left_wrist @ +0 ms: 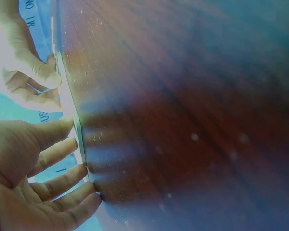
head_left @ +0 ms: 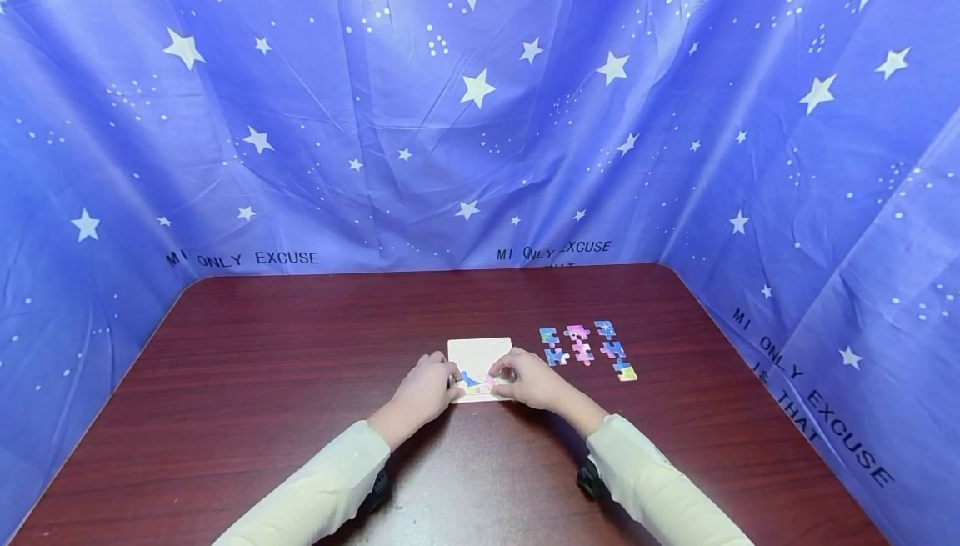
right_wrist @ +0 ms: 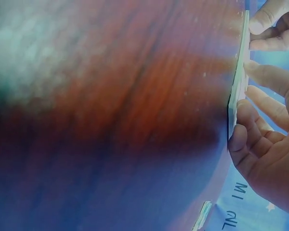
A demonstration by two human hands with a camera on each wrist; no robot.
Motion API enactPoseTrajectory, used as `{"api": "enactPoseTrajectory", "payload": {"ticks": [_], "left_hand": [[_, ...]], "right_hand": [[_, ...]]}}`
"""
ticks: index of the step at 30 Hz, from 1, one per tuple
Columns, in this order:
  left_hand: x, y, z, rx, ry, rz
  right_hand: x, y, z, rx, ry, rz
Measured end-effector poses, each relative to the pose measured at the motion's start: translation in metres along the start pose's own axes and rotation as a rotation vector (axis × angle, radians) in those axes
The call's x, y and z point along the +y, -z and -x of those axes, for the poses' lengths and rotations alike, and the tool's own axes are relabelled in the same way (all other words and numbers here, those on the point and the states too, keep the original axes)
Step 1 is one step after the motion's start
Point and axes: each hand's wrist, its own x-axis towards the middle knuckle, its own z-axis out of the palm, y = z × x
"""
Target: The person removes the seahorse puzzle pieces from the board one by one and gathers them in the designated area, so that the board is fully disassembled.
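Observation:
A pale puzzle board lies on the table between both hands, with blue and yellow pieces along its near side. My left hand rests at the board's left edge. In the left wrist view its fingers are spread and fairly straight, their tips against the board's rim. Over the near right part of the board, my right hand pinches a small pink puzzle piece between thumb and forefinger. The right wrist view shows its other fingers at the board's side; the piece is hidden there.
Right of the board lie several loose puzzle pieces: pink ones in the middle, blue ones beside them, and a yellow-green corner piece nearest. A blue starred curtain surrounds the dark red wooden table.

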Motion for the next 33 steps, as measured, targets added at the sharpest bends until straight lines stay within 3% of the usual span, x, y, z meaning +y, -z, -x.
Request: {"api": "enactPoseTrajectory", "payload": {"ticks": [8, 33], "left_hand": [[-0.0004, -0.0007, -0.0005, 0.000, 0.001, -0.001], [-0.0012, -0.0007, -0.0019, 0.004, -0.003, 0.006]], "right_hand": [[0.0004, 0.0002, 0.0004, 0.020, 0.038, 0.026], [0.0006, 0.0027, 0.0008, 0.030, 0.046, -0.004]]}}
